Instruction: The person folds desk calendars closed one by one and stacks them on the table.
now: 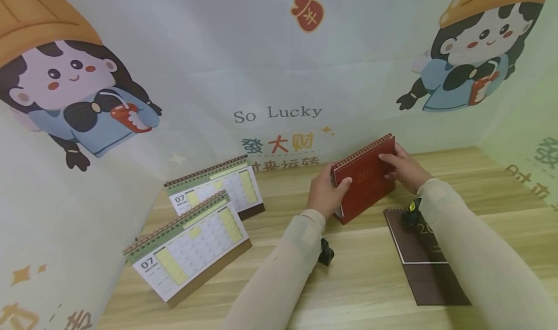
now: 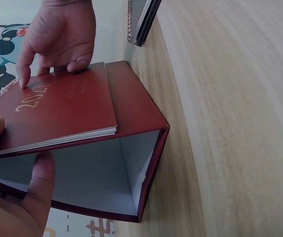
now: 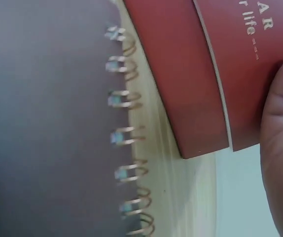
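Both hands hold a red desk calendar [image 1: 368, 187] that stands tented on the table, its spiral binding along the top. My left hand [image 1: 324, 193] grips its left edge, thumb on the cover. In the left wrist view, a left finger reaches into the hollow white inside of the calendar [image 2: 65, 111]. At the right edge, my right hand [image 1: 407, 169] holds the calendar with fingers on the front cover. Gold "20" lettering shows there. A dark brown spiral calendar [image 1: 418, 252] lies under my right forearm; its binding fills the left of the right wrist view.
Two desk calendars with "07" pages stand tented at the left, one near calendar [image 1: 196, 250] and one far calendar [image 1: 237, 187]. The printed backdrop [image 1: 209, 78] rises behind the wood-grain table [image 1: 348, 291]. Black wrist devices [image 1: 324, 252] sit at both sleeves.
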Available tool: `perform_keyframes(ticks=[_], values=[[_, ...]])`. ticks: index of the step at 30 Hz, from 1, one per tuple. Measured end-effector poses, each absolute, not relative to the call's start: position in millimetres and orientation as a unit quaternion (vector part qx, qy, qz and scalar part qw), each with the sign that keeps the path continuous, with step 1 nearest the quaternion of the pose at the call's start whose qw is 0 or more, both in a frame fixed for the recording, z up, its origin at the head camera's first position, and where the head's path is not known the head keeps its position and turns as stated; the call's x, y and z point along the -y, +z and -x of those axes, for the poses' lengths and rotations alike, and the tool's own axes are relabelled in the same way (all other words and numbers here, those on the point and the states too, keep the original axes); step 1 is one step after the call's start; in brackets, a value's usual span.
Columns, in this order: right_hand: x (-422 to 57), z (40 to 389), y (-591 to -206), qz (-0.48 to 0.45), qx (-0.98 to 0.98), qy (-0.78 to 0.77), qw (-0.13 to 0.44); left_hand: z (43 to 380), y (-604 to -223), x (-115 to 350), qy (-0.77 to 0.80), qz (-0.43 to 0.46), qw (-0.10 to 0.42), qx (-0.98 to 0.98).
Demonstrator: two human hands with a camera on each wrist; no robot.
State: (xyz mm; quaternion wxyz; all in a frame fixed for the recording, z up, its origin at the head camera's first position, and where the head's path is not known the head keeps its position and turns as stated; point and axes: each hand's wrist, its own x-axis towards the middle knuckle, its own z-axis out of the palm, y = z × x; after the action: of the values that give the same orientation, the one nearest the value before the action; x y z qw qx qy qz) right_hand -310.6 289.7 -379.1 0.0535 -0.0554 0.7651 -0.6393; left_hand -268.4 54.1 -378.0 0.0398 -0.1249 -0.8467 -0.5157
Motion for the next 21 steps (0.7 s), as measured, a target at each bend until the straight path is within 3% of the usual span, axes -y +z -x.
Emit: perform_keyframes(ticks=[15, 21], values=[[-286.6, 308.2, -371.9, 0.025, -0.801, -0.597, -0.024, 268.0, -357.4, -43.8, -0.415, 0.129, 0.060, 0.899], [-276.6, 308.7, -349.4, 0.044, -0.748, -0.650, -0.127, 264.2, -331.0, -42.9, -0.381, 0.162, 0.154, 0.897]])
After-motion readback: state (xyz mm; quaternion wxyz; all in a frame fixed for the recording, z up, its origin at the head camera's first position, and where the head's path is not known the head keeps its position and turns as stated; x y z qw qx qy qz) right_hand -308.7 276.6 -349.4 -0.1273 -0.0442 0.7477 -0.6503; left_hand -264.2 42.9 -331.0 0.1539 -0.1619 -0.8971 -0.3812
